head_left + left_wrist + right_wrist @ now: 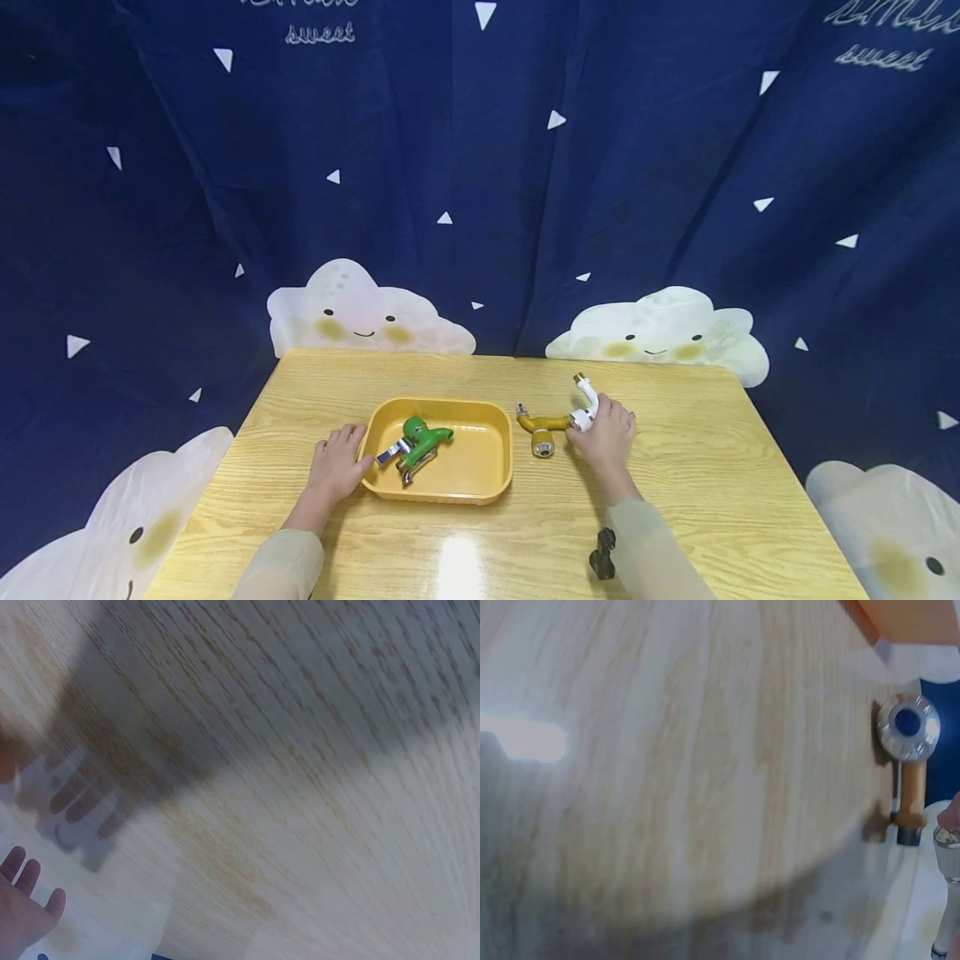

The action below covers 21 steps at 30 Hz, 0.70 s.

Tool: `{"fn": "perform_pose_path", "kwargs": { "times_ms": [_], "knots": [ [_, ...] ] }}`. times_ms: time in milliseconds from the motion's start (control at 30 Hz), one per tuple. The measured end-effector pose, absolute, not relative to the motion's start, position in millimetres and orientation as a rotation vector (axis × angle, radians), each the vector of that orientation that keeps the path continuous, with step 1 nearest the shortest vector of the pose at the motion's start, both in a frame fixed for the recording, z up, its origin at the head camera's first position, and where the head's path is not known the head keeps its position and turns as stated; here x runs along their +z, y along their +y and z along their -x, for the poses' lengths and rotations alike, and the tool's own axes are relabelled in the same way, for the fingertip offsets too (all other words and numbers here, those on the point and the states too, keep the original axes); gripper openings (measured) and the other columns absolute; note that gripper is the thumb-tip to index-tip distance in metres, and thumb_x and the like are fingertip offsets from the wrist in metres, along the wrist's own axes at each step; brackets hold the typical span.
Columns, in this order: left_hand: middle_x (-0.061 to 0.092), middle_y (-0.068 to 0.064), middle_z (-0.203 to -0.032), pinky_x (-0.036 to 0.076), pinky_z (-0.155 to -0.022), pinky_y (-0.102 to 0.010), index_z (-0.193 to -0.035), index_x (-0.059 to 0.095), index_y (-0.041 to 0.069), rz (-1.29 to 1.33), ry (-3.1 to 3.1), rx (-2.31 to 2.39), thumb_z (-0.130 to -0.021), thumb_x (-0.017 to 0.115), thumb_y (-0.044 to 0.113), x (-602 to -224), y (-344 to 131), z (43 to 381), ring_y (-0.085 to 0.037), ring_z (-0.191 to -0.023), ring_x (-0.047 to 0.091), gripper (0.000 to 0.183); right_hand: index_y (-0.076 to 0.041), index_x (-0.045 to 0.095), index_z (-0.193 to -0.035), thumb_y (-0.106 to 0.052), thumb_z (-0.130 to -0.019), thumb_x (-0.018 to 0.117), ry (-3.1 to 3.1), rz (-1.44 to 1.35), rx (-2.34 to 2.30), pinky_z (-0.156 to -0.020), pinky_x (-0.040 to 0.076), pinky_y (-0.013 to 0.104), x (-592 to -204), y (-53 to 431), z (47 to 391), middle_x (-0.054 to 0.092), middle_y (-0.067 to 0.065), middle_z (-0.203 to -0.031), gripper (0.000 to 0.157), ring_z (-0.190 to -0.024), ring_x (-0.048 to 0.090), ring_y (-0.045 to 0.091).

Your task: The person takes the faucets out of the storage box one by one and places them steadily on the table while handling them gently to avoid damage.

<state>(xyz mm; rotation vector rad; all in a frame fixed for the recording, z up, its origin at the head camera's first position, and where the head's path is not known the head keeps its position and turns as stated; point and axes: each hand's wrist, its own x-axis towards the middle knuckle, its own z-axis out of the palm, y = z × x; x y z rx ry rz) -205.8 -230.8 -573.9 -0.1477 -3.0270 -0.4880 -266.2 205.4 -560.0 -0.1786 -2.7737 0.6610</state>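
Observation:
My left hand (336, 465) rests at the left rim of a yellow plastic tray (498, 492), fingers extended. In the left wrist view the fingers of that hand (28, 911) look straight and spread. Inside the tray lies a green faucet (424, 437) with a silver lever. At the right, my right hand (609, 433) grips a white faucet (587, 398), its threaded end pointing away from me. Just left of that hand a mustard-yellow faucet (543, 427) lies on the table; its round silver end faces the camera in the right wrist view.
A small black object (602, 554) lies beside the right forearm near the front of the wooden table (405, 550). Behind the table hangs a dark blue curtain (465, 167) printed with clouds and white triangles.

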Motion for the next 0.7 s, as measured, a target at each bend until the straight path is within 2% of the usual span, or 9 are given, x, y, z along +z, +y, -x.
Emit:
{"fn": "perform_pose_path", "kwargs": {
  "times_ms": [433,700],
  "knots": [
    [0.044,-0.019,-0.128,0.027,-0.095,-0.061,-0.134,0.042,0.004,0.147,-3.027,-0.489,-0.086,0.049,0.032,-575.4,-231.8,206.6,-0.038,-0.119,0.038,0.056,0.004,0.032,-0.132,-0.035,-0.063,0.076,-2.870,0.375,0.707,-0.106,0.010,0.055,-576.3,226.8,252.6,0.041,0.027,-0.120,0.090,-0.117,0.033,0.042],
    [0.044,-0.019,-0.129,0.026,-0.095,-0.061,-0.134,0.041,0.004,0.147,-3.034,-0.495,-0.086,0.050,0.032,-573.8,-231.7,206.6,-0.038,-0.119,0.038,0.056,0.006,0.033,-0.130,-0.034,-0.064,0.074,-2.894,0.418,0.709,-0.103,0.015,0.056,-579.3,229.2,247.8,0.043,0.027,-0.115,0.087,-0.110,0.036,0.043]
  ]
}}
